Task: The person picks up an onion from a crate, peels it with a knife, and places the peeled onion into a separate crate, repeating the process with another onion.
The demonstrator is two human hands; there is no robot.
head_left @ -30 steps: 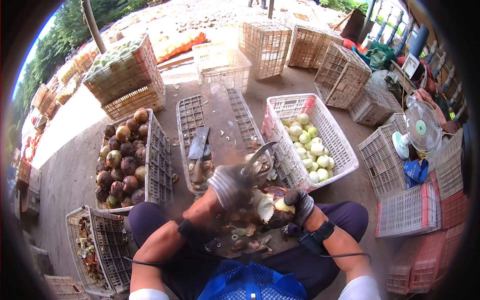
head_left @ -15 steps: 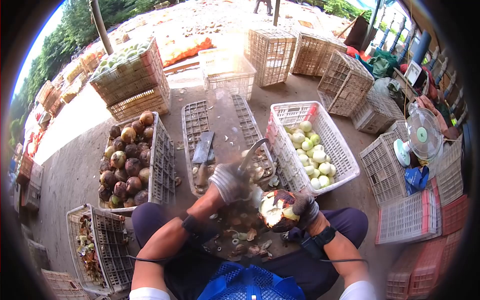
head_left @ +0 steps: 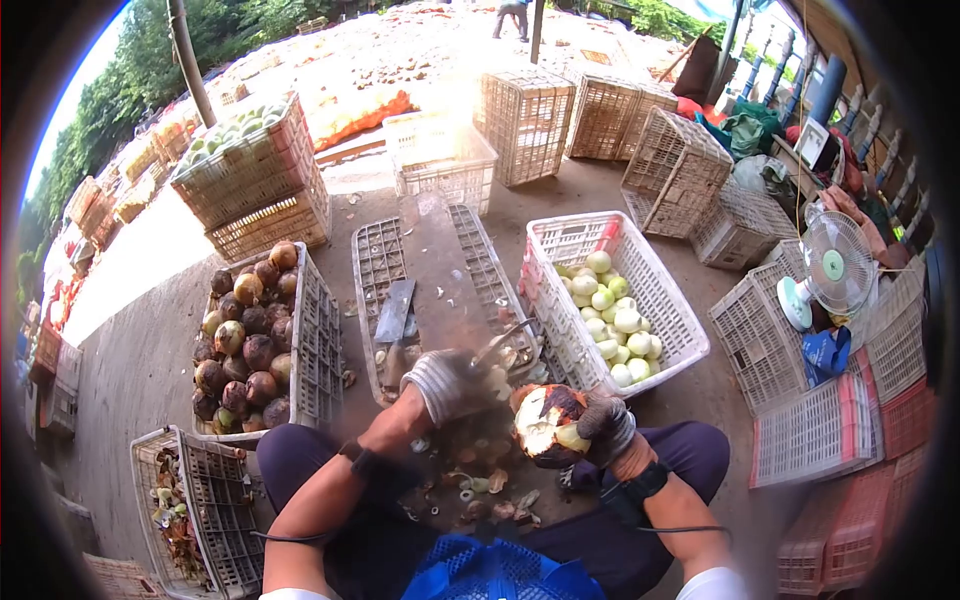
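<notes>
My left hand (head_left: 443,388), in a whitish work glove, is closed around a curved knife (head_left: 503,343) whose blade is blurred. My right hand (head_left: 607,430), in a darker glove, grips a large onion (head_left: 548,424); brown skin remains on part of it, with pale flesh cut bare on the side facing the knife. The knife and onion are apart. A crate of unpeeled onions (head_left: 243,350) stands on the left, and a white crate (head_left: 690,340) with peeled onions (head_left: 617,318) on the right. Skin scraps (head_left: 490,485) lie between my knees.
A board (head_left: 440,260) runs ahead of me over a grid crate (head_left: 375,265), where a cleaver (head_left: 395,312) lies. A crate of scraps (head_left: 215,500) is at lower left. Stacked crates (head_left: 525,125) stand ahead; a fan (head_left: 842,262) sits on crates at right. Another person (head_left: 511,18) is far off.
The left hand has moved slightly left and down with the knife, the blade swinging lower. The onion stays in my right hand, slightly turned. The whole view has shifted slightly.
</notes>
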